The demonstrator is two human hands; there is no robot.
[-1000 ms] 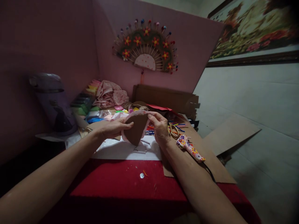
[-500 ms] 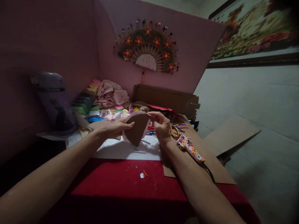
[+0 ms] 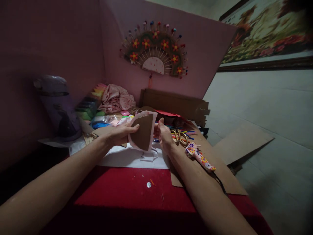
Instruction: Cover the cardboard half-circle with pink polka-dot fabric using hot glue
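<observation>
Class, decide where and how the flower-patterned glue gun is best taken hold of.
Probably by its long grip, from above and the right: it slants toward the viewer, uncovered on top, cord at its end, with the right forearm along its left.

The right hand (image 3: 166, 135) has let go of the upper right corner of the cardboard piece (image 3: 141, 133). Its thumb, bent against that corner half a second ago, now points up, and its fingers have opened out beside the piece's right edge; whether they touch it is hidden. The piece has turned a little, so its pink fabric border (image 3: 153, 125) now shows as a wider strip on the side facing that hand. Just beyond the right hand, more of the gold-handled scissors (image 3: 182, 138) has come into sight.
</observation>
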